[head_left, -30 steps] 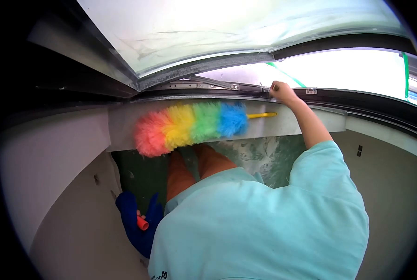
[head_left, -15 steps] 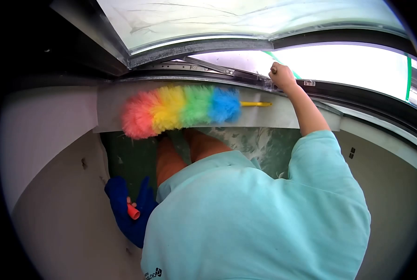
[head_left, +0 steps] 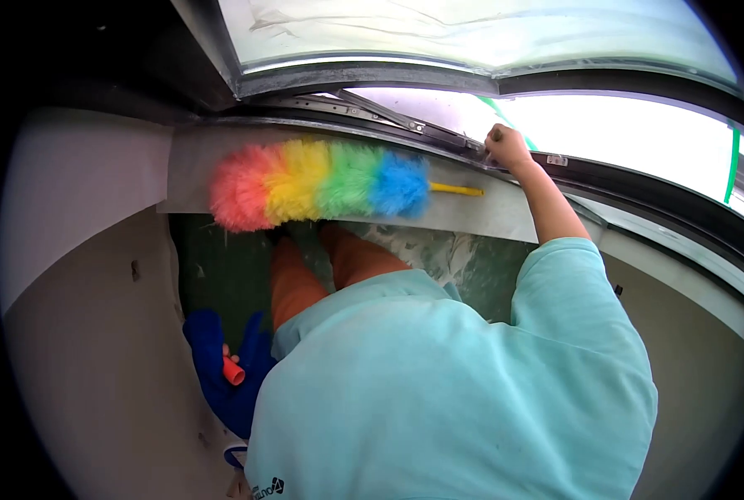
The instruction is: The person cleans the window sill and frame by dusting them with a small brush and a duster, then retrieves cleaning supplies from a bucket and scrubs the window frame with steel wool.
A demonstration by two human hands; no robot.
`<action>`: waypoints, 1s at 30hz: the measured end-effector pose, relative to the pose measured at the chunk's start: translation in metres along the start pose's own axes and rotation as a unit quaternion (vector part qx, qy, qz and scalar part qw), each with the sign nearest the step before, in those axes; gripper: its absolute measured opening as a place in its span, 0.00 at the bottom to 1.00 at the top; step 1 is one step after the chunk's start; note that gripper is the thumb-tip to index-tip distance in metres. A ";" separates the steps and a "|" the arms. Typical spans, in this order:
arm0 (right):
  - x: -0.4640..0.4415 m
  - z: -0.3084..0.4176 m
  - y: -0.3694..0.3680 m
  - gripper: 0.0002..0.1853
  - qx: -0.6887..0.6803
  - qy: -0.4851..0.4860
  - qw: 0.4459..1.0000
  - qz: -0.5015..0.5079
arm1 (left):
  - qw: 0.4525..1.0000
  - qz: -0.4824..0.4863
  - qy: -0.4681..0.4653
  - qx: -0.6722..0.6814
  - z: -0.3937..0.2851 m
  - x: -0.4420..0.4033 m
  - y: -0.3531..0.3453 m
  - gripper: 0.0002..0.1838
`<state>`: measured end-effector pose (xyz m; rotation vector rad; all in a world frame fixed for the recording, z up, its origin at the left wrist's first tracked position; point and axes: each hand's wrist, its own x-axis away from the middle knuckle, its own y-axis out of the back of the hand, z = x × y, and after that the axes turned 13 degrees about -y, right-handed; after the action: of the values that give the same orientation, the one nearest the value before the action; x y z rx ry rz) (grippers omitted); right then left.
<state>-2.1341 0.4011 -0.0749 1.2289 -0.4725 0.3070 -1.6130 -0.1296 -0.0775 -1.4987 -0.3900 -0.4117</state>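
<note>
Tube (head_left: 234, 372), red and with its near end facing up, sits low at the person's left side in the left hand (head_left: 227, 352), of which only the fingertips show; they are bent against the tube, pinching it, and the rest of the hand is hidden by blue soft material (head_left: 203, 354) that wraps round below and beside it. Right hand (head_left: 509, 148) is raised at the dark window frame (head_left: 647, 197); its fingers are curled in tightly, a small dark spot shows at the top of the fist, and whether something is gripped there cannot be told. Feather duster (head_left: 351, 182), banded red, yellow, green and blue, lies along the pale ledge (head_left: 509, 217) below the frame, its yellow handle (head_left: 455, 190) pointing toward the right arm, apart from both hands. Metal stay arm (head_left: 380, 111) runs slantwise above the duster, left of the right hand. Green strip (head_left: 732, 167) stands upright outside at far right. Floor (head_left: 222, 279) beneath the ledge is green with whitish patches, bare legs (head_left: 293, 279) before it
</note>
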 end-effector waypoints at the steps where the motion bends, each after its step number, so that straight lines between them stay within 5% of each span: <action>1: 0.000 0.006 0.003 0.08 0.059 0.048 0.990 -0.121 | 1.000 -0.002 -0.003 0.001 0.001 0.002 0.000 0.21; 2: -0.002 0.008 0.002 0.08 0.113 0.096 0.960 -0.239 | 1.000 -0.004 -0.007 -0.001 0.003 0.004 -0.001 0.21; 3: -0.001 0.009 0.004 0.08 -0.046 0.082 0.979 -0.179 | 1.000 -0.004 -0.012 -0.004 0.004 0.005 0.000 0.21; 4: 0.002 0.010 0.001 0.08 -0.046 0.084 0.979 -0.178 | 1.000 -0.005 -0.015 -0.003 0.006 0.005 -0.001 0.21; 6: 0.015 0.014 -0.005 0.08 -0.164 -0.047 0.985 0.005 | 1.000 -0.006 -0.019 -0.002 0.008 0.005 0.000 0.21; 7: 0.005 -0.002 -0.007 0.08 0.006 0.057 0.994 -0.088 | 1.000 -0.004 -0.020 -0.001 0.010 0.006 0.001 0.21; 12: 0.004 0.020 0.016 0.06 0.049 0.078 0.974 -0.205 | 0.999 -0.007 -0.034 -0.001 0.015 0.009 0.000 0.21; 15: 0.004 0.002 -0.006 0.07 0.017 0.038 0.999 0.013 | 0.999 -0.007 -0.038 0.000 0.019 0.008 0.000 0.21; 18: -0.006 0.006 -0.002 0.05 0.209 0.117 0.952 -0.188 | 0.999 -0.009 -0.042 0.005 0.022 0.010 0.002 0.21; 20: 0.000 0.032 0.022 0.05 0.166 0.136 0.946 -0.244 | 0.999 -0.009 -0.048 0.002 0.022 0.012 0.000 0.21; 22: 0.015 0.026 0.009 0.06 0.136 0.148 0.961 -0.189 | 0.999 -0.006 -0.048 0.002 0.023 0.009 0.000 0.20; 24: 0.016 0.010 -0.008 0.09 -0.089 0.027 0.994 0.050 | 0.999 -0.002 -0.052 0.003 0.026 0.007 0.001 0.20; 26: -0.002 -0.006 -0.005 0.10 -0.027 -0.077 0.996 -0.020 | 0.998 0.000 -0.057 0.003 0.030 0.008 0.002 0.20; 28: -0.011 0.005 0.000 0.10 0.098 0.053 0.985 -0.132 | 0.998 0.003 -0.063 -0.003 0.031 0.008 -0.001 0.20; 30: 0.000 0.026 0.015 0.09 0.127 0.063 0.969 -0.203 | 0.998 0.003 -0.065 -0.008 0.031 0.006 -0.005 0.20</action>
<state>-2.1462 0.3811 -0.0559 1.5112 -0.0651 0.0934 -1.6100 -0.0991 -0.0689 -1.5458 -0.4860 -0.3129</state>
